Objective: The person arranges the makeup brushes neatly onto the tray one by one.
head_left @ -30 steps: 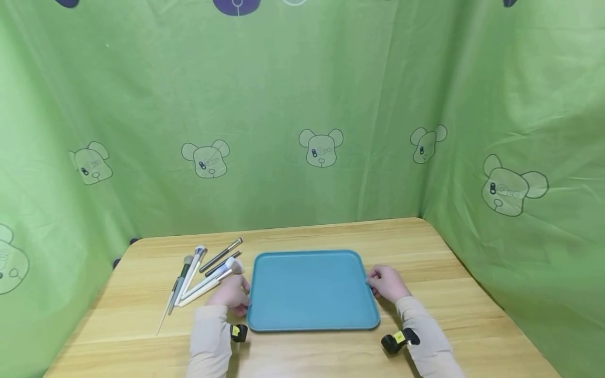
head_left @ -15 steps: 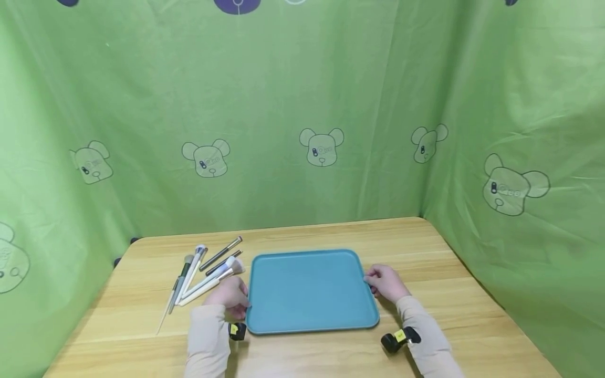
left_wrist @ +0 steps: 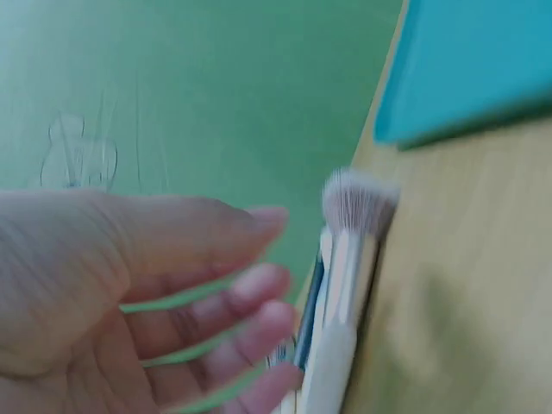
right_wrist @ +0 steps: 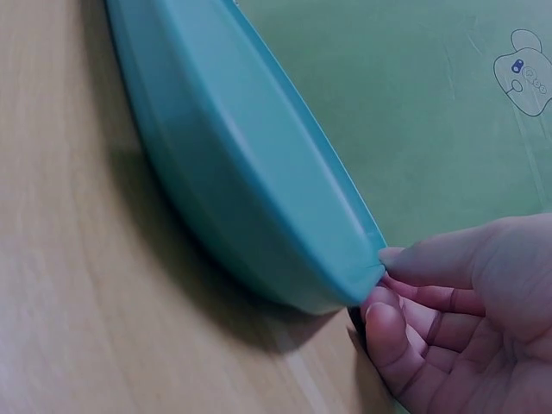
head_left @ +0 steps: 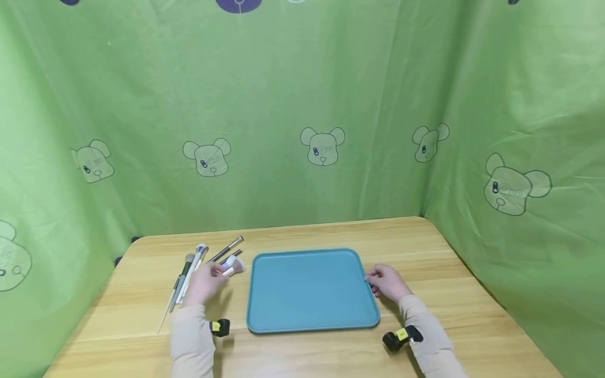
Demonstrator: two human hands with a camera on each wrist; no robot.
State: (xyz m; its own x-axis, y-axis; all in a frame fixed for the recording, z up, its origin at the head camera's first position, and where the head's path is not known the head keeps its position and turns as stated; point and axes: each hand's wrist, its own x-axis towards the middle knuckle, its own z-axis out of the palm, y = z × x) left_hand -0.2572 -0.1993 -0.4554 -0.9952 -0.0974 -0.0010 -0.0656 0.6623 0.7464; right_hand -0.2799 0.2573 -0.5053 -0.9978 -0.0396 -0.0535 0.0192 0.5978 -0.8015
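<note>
Backdrop [head_left: 264, 105]: green, hung behind wooden tabletop [head_left: 340, 352].
Blue tray [head_left: 312, 291]: placed at lower centre; right edge pinched by right hand [head_left: 388, 283].
Brushes [head_left: 191, 272]: laid at lower left; overhung by left hand [head_left: 205, 286], fingers released.

Brushes [head_left: 191, 270] left of the tray [head_left: 312, 291], all on the table [head_left: 293, 354], curtain [head_left: 274, 105] behind.
</note>
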